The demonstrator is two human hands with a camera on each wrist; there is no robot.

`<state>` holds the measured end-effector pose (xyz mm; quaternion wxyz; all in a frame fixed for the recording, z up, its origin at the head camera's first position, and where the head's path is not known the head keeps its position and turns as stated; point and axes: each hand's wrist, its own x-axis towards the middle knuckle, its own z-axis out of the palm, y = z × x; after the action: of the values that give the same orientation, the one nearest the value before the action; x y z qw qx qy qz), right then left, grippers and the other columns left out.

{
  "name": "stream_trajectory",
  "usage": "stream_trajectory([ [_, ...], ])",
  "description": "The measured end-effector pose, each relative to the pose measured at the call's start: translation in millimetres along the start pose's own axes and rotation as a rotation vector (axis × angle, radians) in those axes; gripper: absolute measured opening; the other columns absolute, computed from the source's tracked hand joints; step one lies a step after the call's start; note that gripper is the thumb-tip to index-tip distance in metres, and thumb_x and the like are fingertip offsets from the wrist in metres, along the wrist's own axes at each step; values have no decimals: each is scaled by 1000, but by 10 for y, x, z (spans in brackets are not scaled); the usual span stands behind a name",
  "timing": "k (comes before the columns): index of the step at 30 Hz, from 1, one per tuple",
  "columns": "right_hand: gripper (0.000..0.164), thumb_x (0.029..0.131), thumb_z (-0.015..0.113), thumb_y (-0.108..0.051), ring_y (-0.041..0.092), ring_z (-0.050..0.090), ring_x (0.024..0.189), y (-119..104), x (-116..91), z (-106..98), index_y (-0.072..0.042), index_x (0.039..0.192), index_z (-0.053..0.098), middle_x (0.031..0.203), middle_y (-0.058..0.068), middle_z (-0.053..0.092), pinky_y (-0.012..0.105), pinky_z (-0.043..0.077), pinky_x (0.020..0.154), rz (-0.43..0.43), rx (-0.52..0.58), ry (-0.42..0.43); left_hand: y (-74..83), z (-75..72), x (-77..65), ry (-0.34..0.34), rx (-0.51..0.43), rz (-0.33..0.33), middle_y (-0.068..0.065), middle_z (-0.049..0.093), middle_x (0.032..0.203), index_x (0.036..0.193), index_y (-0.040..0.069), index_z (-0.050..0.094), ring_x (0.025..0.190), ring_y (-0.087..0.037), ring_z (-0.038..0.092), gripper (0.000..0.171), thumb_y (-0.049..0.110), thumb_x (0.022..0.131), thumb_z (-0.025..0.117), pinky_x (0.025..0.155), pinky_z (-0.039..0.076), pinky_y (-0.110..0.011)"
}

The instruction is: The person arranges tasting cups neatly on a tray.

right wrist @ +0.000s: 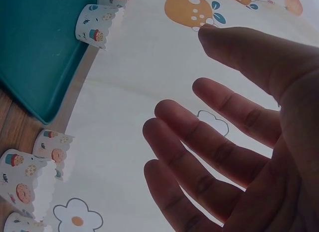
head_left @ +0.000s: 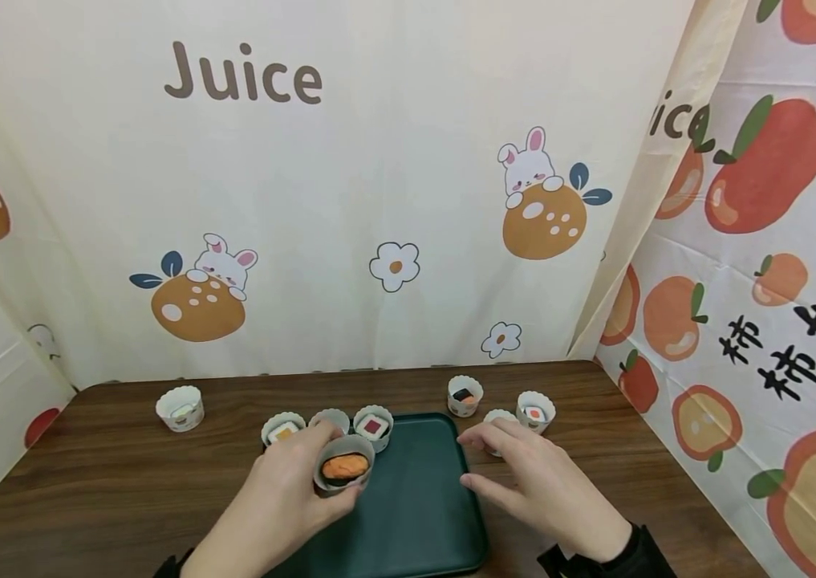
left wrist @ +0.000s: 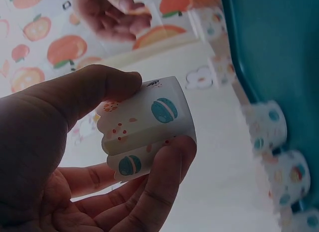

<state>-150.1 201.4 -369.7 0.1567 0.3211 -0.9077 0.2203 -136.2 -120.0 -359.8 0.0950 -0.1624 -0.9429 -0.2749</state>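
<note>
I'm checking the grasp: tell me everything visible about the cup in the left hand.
The cup is pale and looks like paper, with a scalloped rim, blue-green macaron prints and a crease or seam. The left hand grips its wall, holding it raised by the tray, mouth toward the head camera. Inside sits an orange-topped piece.

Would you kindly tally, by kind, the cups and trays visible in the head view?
Cups: 8, including one held by the left hand
Tray: 1
Total: 9

Tray (head_left: 422,506) in all 3 views
</note>
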Motion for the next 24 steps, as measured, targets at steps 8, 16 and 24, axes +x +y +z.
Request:
stream_trajectory([
  [8,33,97,82,-38,3,70,104,-55,0,41,-31,126,69,115,-17,69,28,62,85,38,27,-46,73,191,-40,-125,-107,49,10,71,102,120,19,67,88,-2,64,49,36,82,94,77,59,-28],
  [16,32,100,77,-39,5,72,102,-83,11,103,-27,128,68,115,-11,70,28,62,82,-38,61,-81,87,312,-77,-163,-193,125,9,68,107,124,17,65,89,1,63,48,37,87,90,78,60,-26],
  [24,35,99,77,-45,2,63,93,-131,33,162,-26,128,69,109,-11,69,21,55,72,-18,101,-155,105,379,-89,-180,-225,150,7,69,112,125,19,64,92,2,64,48,38,88,89,77,60,-24],
])
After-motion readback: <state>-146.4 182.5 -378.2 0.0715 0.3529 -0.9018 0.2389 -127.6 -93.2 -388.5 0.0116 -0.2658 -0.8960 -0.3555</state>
